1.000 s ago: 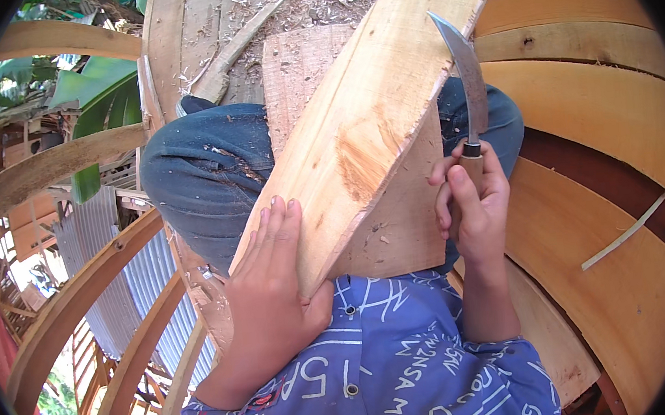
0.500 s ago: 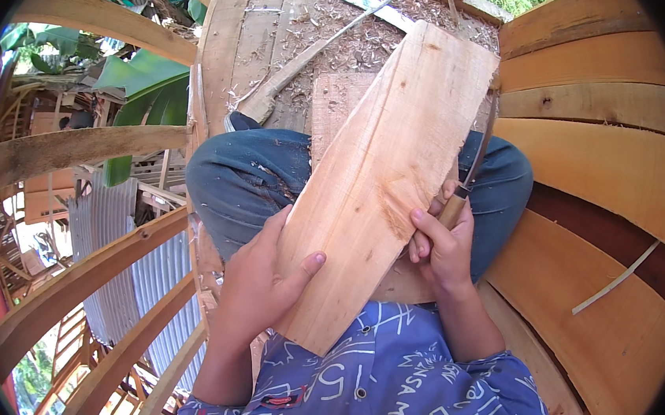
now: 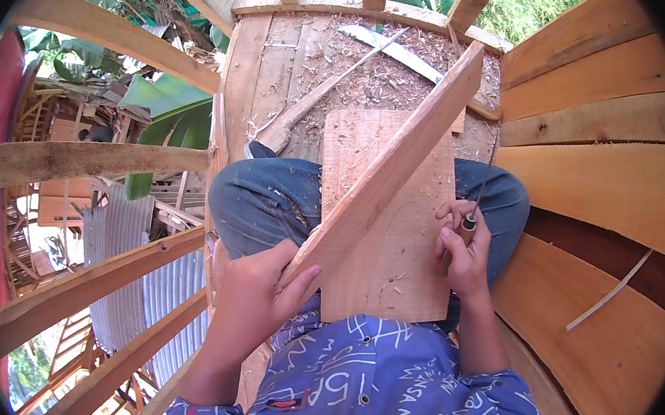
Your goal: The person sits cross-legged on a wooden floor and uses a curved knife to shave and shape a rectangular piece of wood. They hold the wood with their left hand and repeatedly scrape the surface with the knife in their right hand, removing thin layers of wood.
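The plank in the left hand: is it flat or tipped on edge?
Tipped on edge: the plank shows mainly its narrow side.

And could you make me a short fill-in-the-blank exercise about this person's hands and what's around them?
1. The left hand grips the plank, and the knife is in the person's ____ hand.
2. The board lying across the lap is made of ____.
3. The jeans are ____ in colour.
4. The corrugated sheet is outside the rails, on the person's ____ side.

Missing words: right; wood; blue; left.
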`<action>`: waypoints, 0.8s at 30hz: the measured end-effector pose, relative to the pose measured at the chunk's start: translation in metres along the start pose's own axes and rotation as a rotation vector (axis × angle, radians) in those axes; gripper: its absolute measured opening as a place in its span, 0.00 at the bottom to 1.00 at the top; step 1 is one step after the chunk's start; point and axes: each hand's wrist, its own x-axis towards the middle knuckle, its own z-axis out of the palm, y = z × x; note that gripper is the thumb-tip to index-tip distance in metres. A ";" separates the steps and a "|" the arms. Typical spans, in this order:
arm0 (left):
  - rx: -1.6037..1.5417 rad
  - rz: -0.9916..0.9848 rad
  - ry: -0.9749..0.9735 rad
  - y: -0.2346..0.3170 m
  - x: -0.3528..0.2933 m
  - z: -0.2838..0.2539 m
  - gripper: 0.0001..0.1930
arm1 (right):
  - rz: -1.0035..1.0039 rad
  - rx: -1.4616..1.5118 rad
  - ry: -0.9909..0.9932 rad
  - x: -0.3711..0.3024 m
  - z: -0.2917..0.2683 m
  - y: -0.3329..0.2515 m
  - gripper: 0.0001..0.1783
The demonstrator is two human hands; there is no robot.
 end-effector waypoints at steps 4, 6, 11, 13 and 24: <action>0.024 -0.040 0.003 0.005 -0.003 0.007 0.13 | -0.015 -0.280 -0.137 -0.003 -0.005 -0.002 0.06; 0.031 -0.077 -0.003 0.009 -0.004 0.007 0.12 | -0.127 -0.384 -0.148 -0.006 0.003 -0.003 0.05; -0.034 -0.042 0.006 0.016 -0.012 0.013 0.10 | -0.128 -0.435 -0.285 -0.012 0.023 -0.012 0.09; -0.063 -0.044 -0.045 0.017 -0.013 0.010 0.10 | -0.165 -0.486 -0.335 -0.011 0.027 -0.006 0.13; -0.149 -0.069 -0.056 0.020 -0.020 0.021 0.10 | -0.411 -0.850 -0.134 0.007 0.030 0.004 0.27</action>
